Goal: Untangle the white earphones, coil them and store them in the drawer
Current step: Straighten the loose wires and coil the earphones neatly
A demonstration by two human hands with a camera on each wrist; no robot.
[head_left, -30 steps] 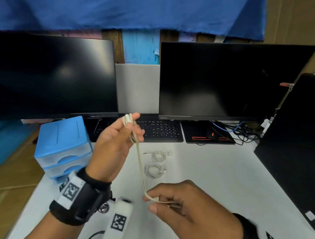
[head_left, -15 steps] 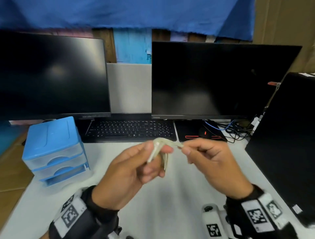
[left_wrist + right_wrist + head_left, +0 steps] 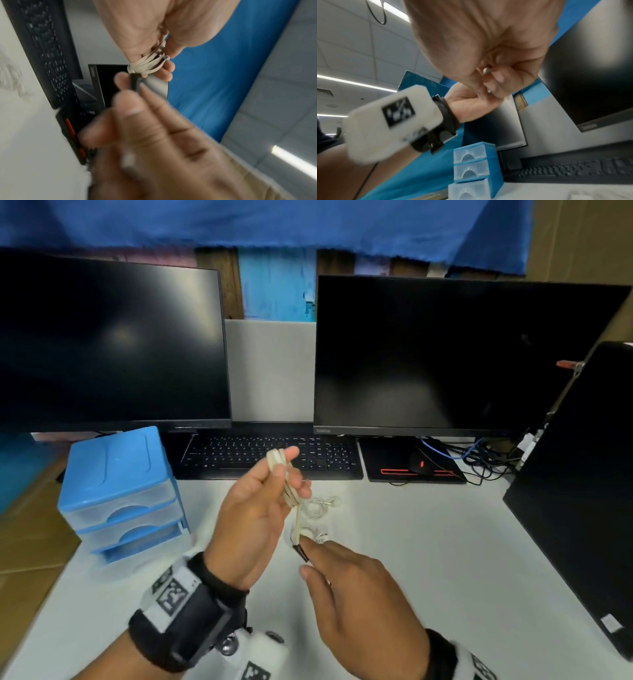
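**Cord Coiled on Left Hand, Free End Held by Right Hand**

The left hand [image 3: 255,518] is raised above the white desk [image 3: 428,559], in front of the keyboard [image 3: 270,455]. Its fingers are curled, and several loops of the white earphone cord [image 3: 286,481] are wound round them; the thumb tip presses the top of the loops. In the left wrist view the loops [image 3: 147,63] cross the fingers in a flat bundle and gather at one point just above the right hand's fingertips.

The right hand [image 3: 359,597] is lower and nearer to the person, just beside the left hand. Its thumb and forefinger are closed together, pinching a short dark part [image 3: 301,553] at the end of the cord. In the left wrist view this dark part [image 3: 134,83] stands upright between the two fingertips [image 3: 121,81]. A short run of cord joins the dark part to the coil. The right wrist view is blurred; it shows the fingers curled inward with a small white piece among them.

Two further coils of thin white cable [image 3: 317,518] lie on the desk beyond the hands, partly hidden by them.

The blue drawer unit [image 3: 120,494] stands on the left side of the desk, well apart from both hands. It has three clear drawers. In the right wrist view the lowest drawer [image 3: 467,192] projects forward of the two above it.

Two dark monitors [image 3: 445,354] stand behind the keyboard. A black mouse pad [image 3: 387,470] with a mouse lies to the right of the keyboard.
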